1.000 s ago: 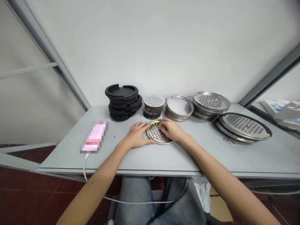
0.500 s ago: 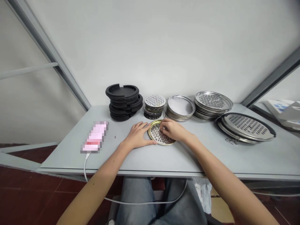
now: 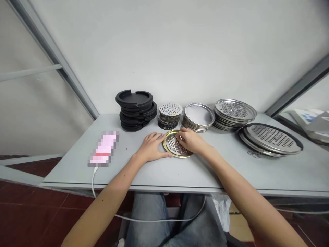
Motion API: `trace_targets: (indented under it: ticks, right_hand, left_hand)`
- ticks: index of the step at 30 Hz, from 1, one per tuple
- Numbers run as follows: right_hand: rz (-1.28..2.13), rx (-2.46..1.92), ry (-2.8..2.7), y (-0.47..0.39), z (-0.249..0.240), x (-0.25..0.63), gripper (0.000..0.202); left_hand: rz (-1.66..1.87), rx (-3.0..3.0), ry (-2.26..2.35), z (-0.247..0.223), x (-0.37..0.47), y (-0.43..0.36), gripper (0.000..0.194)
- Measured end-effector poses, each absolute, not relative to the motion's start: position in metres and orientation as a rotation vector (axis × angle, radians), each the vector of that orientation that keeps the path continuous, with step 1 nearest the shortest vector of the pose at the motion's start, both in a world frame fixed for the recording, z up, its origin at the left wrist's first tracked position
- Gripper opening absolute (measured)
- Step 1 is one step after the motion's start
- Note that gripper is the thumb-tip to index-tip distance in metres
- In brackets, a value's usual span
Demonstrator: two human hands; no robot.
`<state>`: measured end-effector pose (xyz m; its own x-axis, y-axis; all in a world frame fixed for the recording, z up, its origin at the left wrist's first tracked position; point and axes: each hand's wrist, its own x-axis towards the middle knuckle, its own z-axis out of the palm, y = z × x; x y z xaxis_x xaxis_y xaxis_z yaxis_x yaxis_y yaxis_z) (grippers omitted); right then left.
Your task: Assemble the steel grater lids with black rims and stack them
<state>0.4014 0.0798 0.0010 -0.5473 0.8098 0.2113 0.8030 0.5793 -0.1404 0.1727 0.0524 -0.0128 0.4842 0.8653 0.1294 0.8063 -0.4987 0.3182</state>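
Observation:
A small perforated metal disc in a gold-coloured ring lies flat on the grey table. My left hand rests palm down on the table against the disc's left edge, fingers spread. My right hand lies on top of the disc's right half, its fingertips pressing on the perforated surface. Neither hand lifts the disc.
Along the back stand a stack of black rings, a short stack of small perforated discs, a stack of plain metal plates and a stack of perforated plates. A large perforated tray lies right. A phone with a white cable lies left.
My hands and the disc stay almost where they were; my right fingers shift slightly on the disc. The view has drifted a little.

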Motion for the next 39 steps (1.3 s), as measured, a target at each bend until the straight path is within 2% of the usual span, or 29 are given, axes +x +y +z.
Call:
trace_targets:
  ticks: [15,27,39]
  right_hand:
    - [0.128,-1.277,-2.535,0.0822,-0.0019,0.4043,0.012]
    - [-0.039,-1.351,-2.552,0.079,0.0009,0.4019,0.011]
    - [0.052,-1.325,-2.572,0.0811,0.0035,0.4051,0.009]
  left_hand:
    - [0.395,2.52,1.418,-0.0114,0.1726,0.052,0.099]
    - [0.396,2.528,1.415,-0.0117,0.1732,0.0523,0.099]
    - [0.415,2.519,1.406,-0.0129,0.1728,0.0522,0.096]
